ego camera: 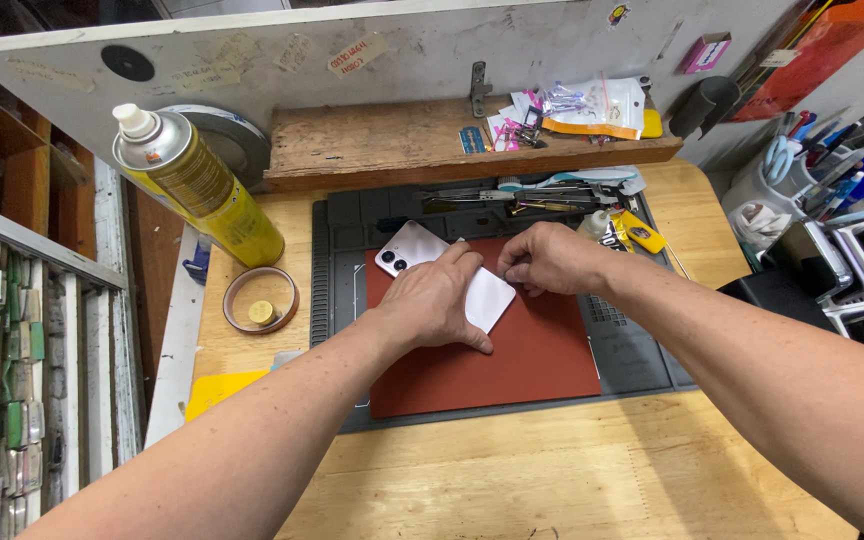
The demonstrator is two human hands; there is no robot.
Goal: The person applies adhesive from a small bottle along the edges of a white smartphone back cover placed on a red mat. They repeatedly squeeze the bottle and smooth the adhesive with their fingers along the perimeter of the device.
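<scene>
A white phone lies back side up and slanted on a red mat, its camera lenses toward the upper left. My left hand presses flat on the phone's middle and holds it down. My right hand has its fingertips pinched at the phone's right edge; whether something small sits between them is hidden. The red mat lies on a dark grey work mat on the wooden bench.
A yellow spray can leans at the left, a tape ring below it. Hand tools lie along the mat's top tray, small bags sit on a wooden shelf, and a pen cup stands at the right.
</scene>
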